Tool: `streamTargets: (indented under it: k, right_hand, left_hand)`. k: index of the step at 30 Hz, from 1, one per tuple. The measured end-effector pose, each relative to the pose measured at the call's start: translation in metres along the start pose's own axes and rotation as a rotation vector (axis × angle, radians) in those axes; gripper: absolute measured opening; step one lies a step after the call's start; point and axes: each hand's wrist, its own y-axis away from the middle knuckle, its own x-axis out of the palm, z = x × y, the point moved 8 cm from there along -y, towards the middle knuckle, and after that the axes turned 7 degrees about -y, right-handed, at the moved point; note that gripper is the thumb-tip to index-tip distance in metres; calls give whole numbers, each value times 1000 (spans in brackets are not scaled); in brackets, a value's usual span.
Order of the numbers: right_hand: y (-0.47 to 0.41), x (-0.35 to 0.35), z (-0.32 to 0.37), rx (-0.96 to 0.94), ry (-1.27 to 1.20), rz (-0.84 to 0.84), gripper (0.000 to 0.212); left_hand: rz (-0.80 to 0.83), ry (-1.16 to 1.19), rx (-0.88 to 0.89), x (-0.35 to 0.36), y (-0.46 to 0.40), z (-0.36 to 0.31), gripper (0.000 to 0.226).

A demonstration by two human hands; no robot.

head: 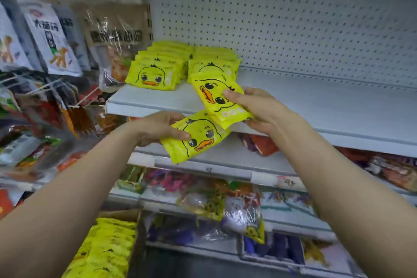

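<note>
Nearest us, the left forearm (67,198) and right forearm (349,187) run up from the lower edge toward the shelving.

Left grip (158,129): thumb on top, fingers beneath, pinching the lower duck packet (200,140) by its left end.

Right grip (257,108): thumb across the face, fingers under, pinching the upper duck packet (214,97). Its bottom end overlaps the lower packet.

Both are flat yellow pouches printed with a cartoon duck face, orange bill and black eyes. We note both are tilted, the upper print turned sideways. They are held in the air at the front edge of the white shelf (316,101).

On that shelf sit two rows of the same packets: the left row (153,74), and the right row (212,61) just behind the upper packet.

A cardboard box (119,214) at lower left holds more yellow packets.

The back wall is white pegboard (282,18). Hanging snack bags (49,38) are at left, and mixed snack bags (203,203) lie on the lower shelves, blurred.
</note>
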Motion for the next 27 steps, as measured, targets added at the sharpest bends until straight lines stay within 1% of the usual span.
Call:
streamTargets:
  k: [1, 3, 4, 5, 7, 10, 14, 16, 19, 23, 27]
  right_hand:
    - [1, -11, 9, -17, 34, -18, 39]
    - [2, -28, 29, -80, 64, -35, 38]
    - [3, -35, 39, -112, 74, -36, 36]
    - [1, -41, 47, -145, 84, -41, 34]
    - [-2, -52, 62, -194, 111, -69, 30]
    - [-11, -65, 77, -236, 204, -136, 34]
    - [-30, -76, 96, -263, 343, -199, 35]
    - [-43, -78, 106, -270, 373, -231, 40]
    - [-61, -77, 116, -286, 402, -259, 38]
    - [-82, -73, 119, -295, 419, -270, 34]
    - [-102, -62, 110, -264, 507, -229, 36]
  left_hand:
    - [-14, -35, 9, -3, -6, -11, 79]
    - [-53, -124, 25, -14, -20, -35, 47]
    - [-83, -164, 27, -23, -28, -45, 34]
    - [-110, -189, 26, -33, -38, -53, 32]
    - [-144, -235, 30, -51, -59, -64, 36]
    - [-208, -379, 49, -75, -92, -73, 39]
    - [-247, -593, 65, -99, -136, -80, 58]
    - [-260, -670, 80, -110, -155, -82, 59]
    - [-314, -785, 139, -124, -176, -88, 60]
    - [-376, -818, 236, -133, -190, -94, 56]
    - [-453, -796, 356, -136, -195, -94, 57]
